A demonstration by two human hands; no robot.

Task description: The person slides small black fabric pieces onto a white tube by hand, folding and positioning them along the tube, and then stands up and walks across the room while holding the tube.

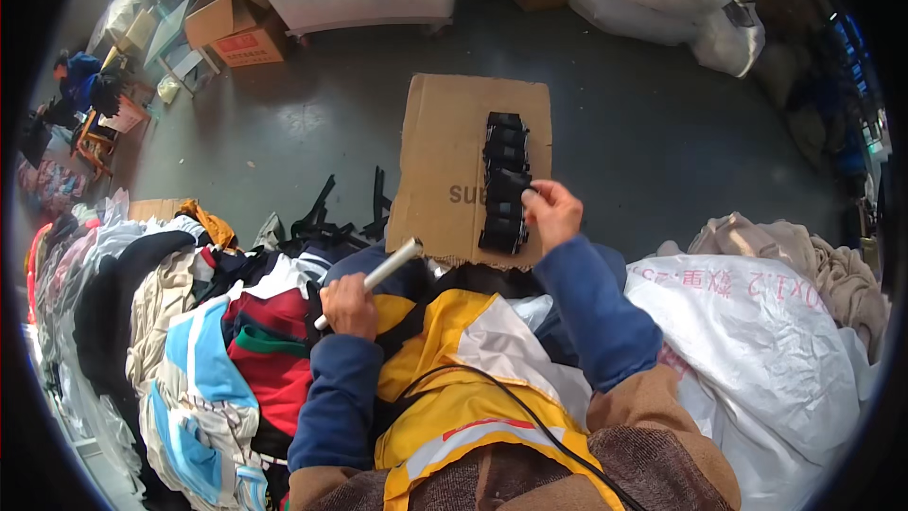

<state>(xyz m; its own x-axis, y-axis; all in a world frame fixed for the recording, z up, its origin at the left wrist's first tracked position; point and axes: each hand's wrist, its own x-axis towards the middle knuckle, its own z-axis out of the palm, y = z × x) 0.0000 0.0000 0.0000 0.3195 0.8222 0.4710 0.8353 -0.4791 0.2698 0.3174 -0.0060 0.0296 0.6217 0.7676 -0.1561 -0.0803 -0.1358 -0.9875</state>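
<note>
Left of centre, the left hand (348, 306) is clenched around a pale metal rod (375, 276) slanting up-right. Right of it, the right hand (552, 213) pinches the edge of the stack of black strap pieces (505, 182), whose long axis runs up the frame, lying on a cardboard sheet (445, 161) on the floor.

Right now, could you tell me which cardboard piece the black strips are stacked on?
The flat brown sheet on the floor by the right hand; the others are boxes.
</note>
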